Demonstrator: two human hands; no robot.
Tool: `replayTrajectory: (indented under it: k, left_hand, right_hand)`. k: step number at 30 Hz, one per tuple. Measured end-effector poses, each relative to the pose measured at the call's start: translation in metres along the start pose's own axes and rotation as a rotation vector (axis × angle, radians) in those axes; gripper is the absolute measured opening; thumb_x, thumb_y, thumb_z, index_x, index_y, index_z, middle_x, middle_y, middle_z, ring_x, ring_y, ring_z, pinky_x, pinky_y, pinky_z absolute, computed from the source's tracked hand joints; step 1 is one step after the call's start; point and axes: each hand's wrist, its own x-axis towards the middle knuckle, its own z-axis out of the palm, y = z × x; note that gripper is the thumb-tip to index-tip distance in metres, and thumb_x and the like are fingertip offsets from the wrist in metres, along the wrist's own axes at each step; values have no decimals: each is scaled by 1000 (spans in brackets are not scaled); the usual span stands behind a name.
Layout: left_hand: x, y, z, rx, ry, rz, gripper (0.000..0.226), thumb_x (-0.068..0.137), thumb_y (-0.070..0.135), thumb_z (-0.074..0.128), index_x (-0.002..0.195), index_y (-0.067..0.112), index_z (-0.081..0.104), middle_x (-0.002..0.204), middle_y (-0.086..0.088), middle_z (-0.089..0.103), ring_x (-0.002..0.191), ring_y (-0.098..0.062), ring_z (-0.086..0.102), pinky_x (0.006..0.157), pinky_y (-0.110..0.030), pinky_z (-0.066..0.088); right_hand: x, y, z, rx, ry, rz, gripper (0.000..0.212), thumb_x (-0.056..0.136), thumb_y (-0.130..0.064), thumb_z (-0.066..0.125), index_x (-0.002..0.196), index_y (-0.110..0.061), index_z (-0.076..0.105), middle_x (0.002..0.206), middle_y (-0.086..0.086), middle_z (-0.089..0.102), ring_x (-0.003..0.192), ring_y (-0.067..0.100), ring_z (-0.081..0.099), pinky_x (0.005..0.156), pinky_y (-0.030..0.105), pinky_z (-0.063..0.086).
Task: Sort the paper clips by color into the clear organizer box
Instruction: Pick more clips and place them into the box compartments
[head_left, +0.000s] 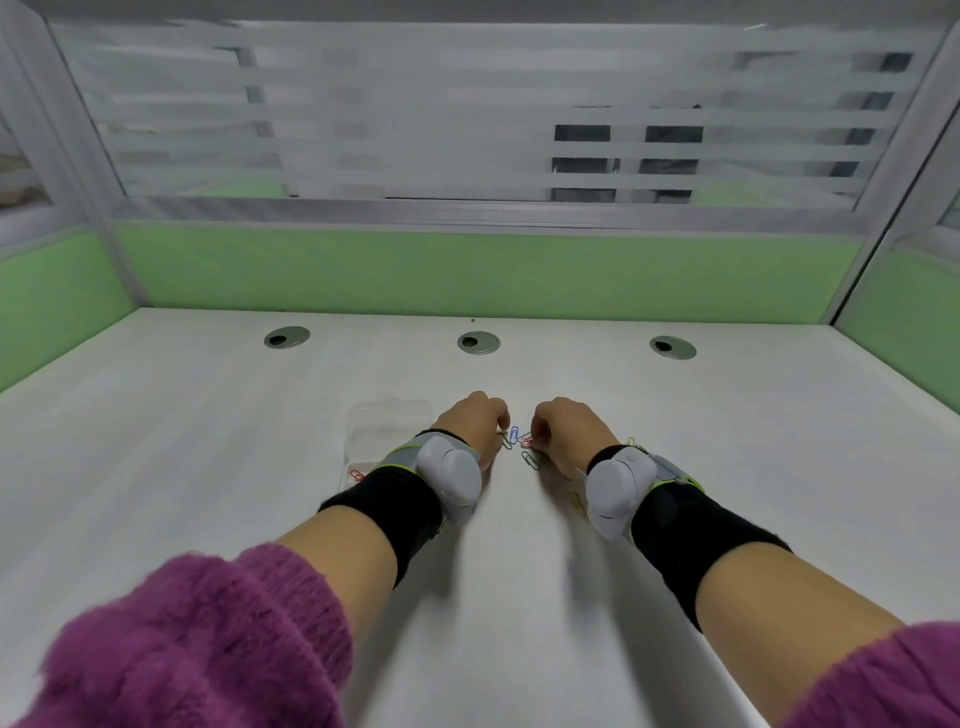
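Observation:
A clear organizer box (389, 422) lies on the white desk, left of my hands, with a red paper clip (357, 475) in its near compartment. Between my hands lies a small heap of paper clips: a blue one (514, 433), a green one (506, 442), a pink one (526, 442) and another green one (531, 460). My left hand (475, 423) rests curled with its fingertips at the green clip. My right hand (563, 431) is curled with its fingertips pinched at the pink clip. A yellow clip (577, 503) lies by my right wrist.
Both wrists carry grey devices on black bands (451, 475). Three round cable grommets (478, 343) sit along the back of the desk. Green partition panels (467, 270) with frosted glass above close the desk on three sides.

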Motion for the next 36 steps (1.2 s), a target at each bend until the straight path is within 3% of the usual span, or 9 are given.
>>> replayTrajectory:
  k: [6, 12, 15, 18, 22, 27, 31, 36]
  left_hand:
    - [-3, 3, -1, 7, 3, 12, 21, 92, 9, 50, 108, 11, 63, 121, -12, 56, 108, -33, 59, 87, -35, 48]
    - [-6, 4, 0, 11, -14, 2, 19, 92, 9, 51, 108, 8, 61, 120, -13, 58, 107, -33, 59, 86, -36, 48]
    - [-9, 5, 0, 13, -21, 3, 20, 92, 9, 49, 109, 9, 59, 120, -12, 59, 108, -32, 58, 87, -36, 48]
    - [-13, 6, -2, 5, -11, 6, 22, 91, 6, 47, 108, 9, 59, 119, -12, 59, 108, -33, 58, 87, -37, 47]
    - [-19, 8, -7, -19, 4, 5, 24, 88, 4, 45, 107, 10, 59, 118, -11, 59, 106, -33, 58, 86, -37, 47]
    - [-30, 0, -18, -25, 17, 27, 20, 90, 5, 48, 106, 7, 60, 117, -12, 60, 106, -32, 58, 86, -37, 47]
    - [-43, -12, -29, -38, 48, 10, 17, 90, 5, 50, 103, 7, 61, 115, -12, 62, 105, -32, 59, 86, -37, 48]
    - [-59, -32, -42, -59, 80, -32, 17, 90, 4, 50, 102, 7, 62, 114, -10, 64, 105, -31, 60, 86, -36, 49]
  right_hand:
    - [-4, 2, -3, 7, -16, 14, 18, 90, -9, 56, 106, -6, 62, 118, 13, 63, 111, 31, 57, 90, 35, 47]
    - [-9, 4, -6, 53, -34, 18, 10, 90, -10, 57, 85, -17, 53, 114, 13, 66, 102, 28, 58, 77, 31, 41]
    - [-12, 4, -9, 78, -40, 24, 6, 88, -7, 57, 92, -9, 62, 114, 15, 66, 104, 31, 59, 86, 36, 47]
    - [-16, 4, -13, 81, -42, 26, 12, 89, -6, 53, 81, -15, 54, 113, 16, 67, 104, 33, 61, 85, 36, 48]
    - [-19, 4, -16, 56, -10, 19, 9, 92, -9, 51, 86, -15, 50, 116, 14, 64, 91, 24, 50, 75, 30, 37]
    - [-25, -7, -22, 63, -4, 8, 11, 92, -11, 53, 85, -16, 46, 115, 13, 64, 90, 24, 50, 74, 28, 35]
    - [-31, -24, -24, 65, -7, -17, 11, 93, -14, 53, 84, -16, 45, 100, 11, 60, 85, 21, 43, 73, 28, 34]
    - [-37, -49, -22, 76, -21, -52, 11, 92, -11, 54, 85, -16, 46, 98, 9, 58, 84, 21, 44, 72, 27, 33]
